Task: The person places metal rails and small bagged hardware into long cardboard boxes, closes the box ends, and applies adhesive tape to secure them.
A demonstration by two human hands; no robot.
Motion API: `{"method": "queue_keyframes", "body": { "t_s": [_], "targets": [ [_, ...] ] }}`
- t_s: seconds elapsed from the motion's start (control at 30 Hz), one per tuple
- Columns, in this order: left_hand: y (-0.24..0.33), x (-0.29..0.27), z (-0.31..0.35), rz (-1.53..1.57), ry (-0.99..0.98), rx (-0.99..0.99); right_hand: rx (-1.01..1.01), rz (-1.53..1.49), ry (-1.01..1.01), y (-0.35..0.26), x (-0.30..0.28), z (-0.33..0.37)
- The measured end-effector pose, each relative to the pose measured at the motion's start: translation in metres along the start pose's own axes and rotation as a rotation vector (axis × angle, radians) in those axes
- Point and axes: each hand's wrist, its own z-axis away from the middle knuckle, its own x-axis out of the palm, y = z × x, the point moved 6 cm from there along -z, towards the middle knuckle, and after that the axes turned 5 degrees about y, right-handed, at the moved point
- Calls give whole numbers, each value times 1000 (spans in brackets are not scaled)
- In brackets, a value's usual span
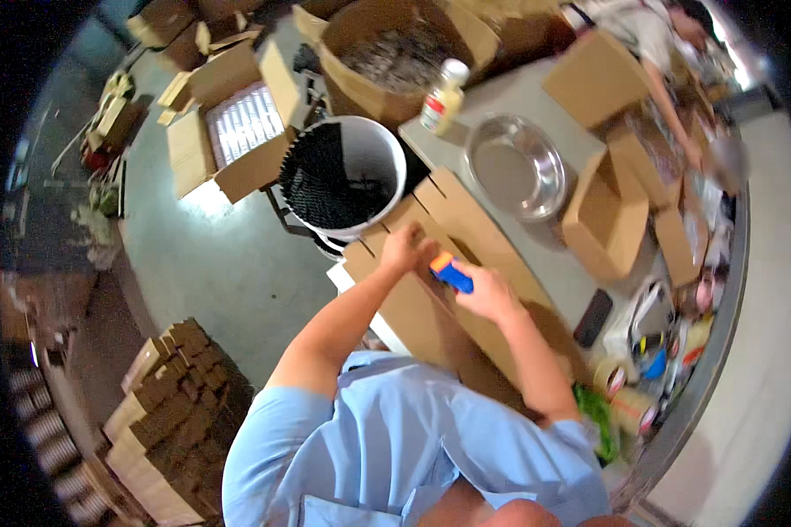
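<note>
Centrally in the frame, the right hand (488,294) is clenched around a blue tape dispenser (453,273) with an orange end, which sticks out of the grip toward the upper left and rests on a flat brown carton (439,307). The left hand (406,248) lies just beside it, fingers pressed down on the same carton, grasping nothing. The carton is plain matte cardboard with a seam running under the dispenser, and it covers the near end of a grey surface (545,255). Further up the surface stand a shiny round steel bowl (514,176) and a small bottle (442,97) with a white cap; a dark phone (593,318) lies at the right, near rolls of tape (620,386). Small open boxes (606,215) stand right of the bowl. At upper centre, beside the surface, a white bucket (343,180) is packed with thin dark sticks. Flat cartons are stacked (171,404) on the grey floor at lower left. Another person (655,53) works at upper right.
</note>
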Motion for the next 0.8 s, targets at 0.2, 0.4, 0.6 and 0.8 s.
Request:
{"method": "queue_keyframes", "body": {
  "t_s": [0.2, 0.4, 0.6, 0.8],
  "targets": [
    [4, -5, -3, 129, -157, -96, 142, -20, -147, 79, -14, 114],
    [60, 35, 35, -846, -50, 728, 325, 106, -92, 123, -12, 209],
    [154, 122, 139, -725, -740, 1068, 266, -192, 443, 138, -27, 235],
    [131, 91, 127, -870, -1098, 841, 1063, -560, 1421, 207, 90, 364]
  ]
}}
